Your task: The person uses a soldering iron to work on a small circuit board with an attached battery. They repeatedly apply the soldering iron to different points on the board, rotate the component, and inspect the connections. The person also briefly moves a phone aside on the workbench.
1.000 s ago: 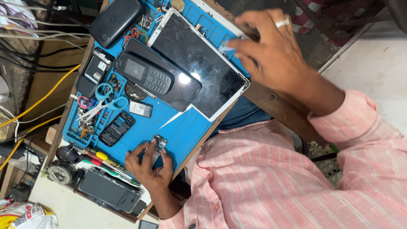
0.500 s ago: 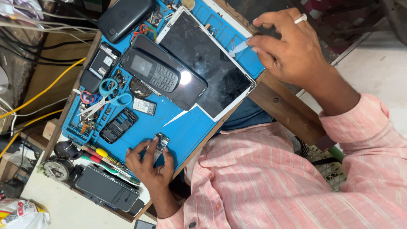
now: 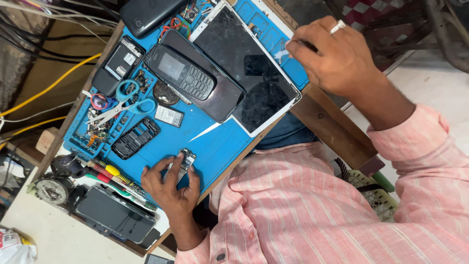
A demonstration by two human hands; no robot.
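My left hand [image 3: 171, 188] lies on the blue work mat [image 3: 220, 146] near its front edge. Its fingers grip a small circuit board [image 3: 186, 159] and press it onto the mat. My right hand [image 3: 337, 61], with a ring on one finger, is at the mat's right side, beside the corner of a white-framed tablet [image 3: 254, 73] with a cracked dark screen. Its fingertips are pinched on a small white piece [image 3: 282, 54] lying on the mat. A black keypad phone [image 3: 181, 76] lies on a dark slab phone [image 3: 215, 95], which overlaps the tablet.
Blue-handled scissors [image 3: 124, 102], a phone keypad frame [image 3: 136, 138], a small battery [image 3: 169, 116], screwdrivers [image 3: 110, 172] and loose parts crowd the mat's left side. A black phone [image 3: 113, 214] lies off the mat at the lower left. Yellow cables [image 3: 44, 88] run at left.
My right hand has slid off the tablet's corner toward the mat's edge and pinched its fingers together. The left hand stays on the small circuit board.
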